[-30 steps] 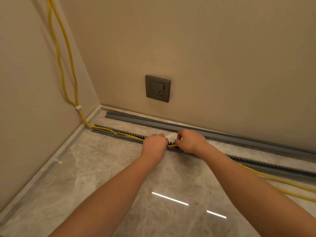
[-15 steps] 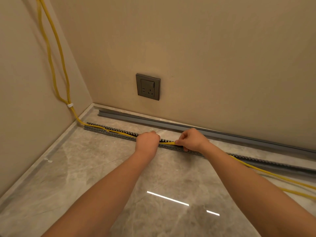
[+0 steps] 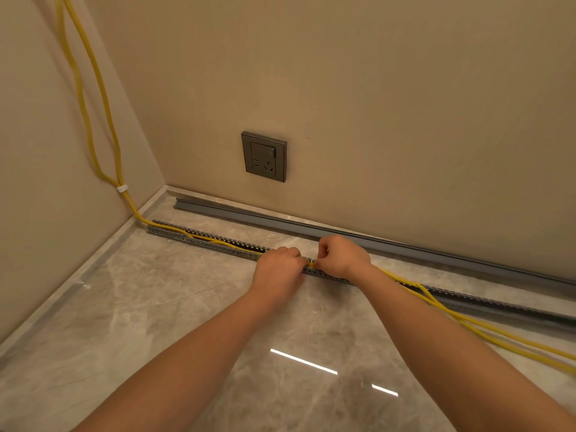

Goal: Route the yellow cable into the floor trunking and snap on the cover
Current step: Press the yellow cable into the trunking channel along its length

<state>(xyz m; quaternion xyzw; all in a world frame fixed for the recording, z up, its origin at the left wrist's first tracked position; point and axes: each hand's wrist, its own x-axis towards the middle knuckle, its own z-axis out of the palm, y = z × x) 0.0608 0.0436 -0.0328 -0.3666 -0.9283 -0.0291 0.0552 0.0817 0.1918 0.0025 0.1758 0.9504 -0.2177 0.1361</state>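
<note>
A doubled yellow cable (image 3: 93,98) hangs down the left wall, bound by a white tie (image 3: 122,188), and runs into the grey slotted trunking (image 3: 199,240) lying on the floor. My left hand (image 3: 279,269) and my right hand (image 3: 341,255) sit close together over the middle of the trunking, both pinching the cable there. To the right of my right hand the cable lies outside the trunking, across the floor (image 3: 486,332). The grey cover strip (image 3: 280,221) lies along the foot of the back wall, apart from the trunking.
A grey wall socket (image 3: 264,156) is set in the back wall above the cover. Glossy marble floor tiles (image 3: 156,322) fill the foreground, with a raised stone border (image 3: 93,263) along the left wall. The two walls meet in a corner at the far left.
My hands, apart half a second ago, have closed together on the cable, and both sit a little further right along the trunking. The view has shifted slightly.
</note>
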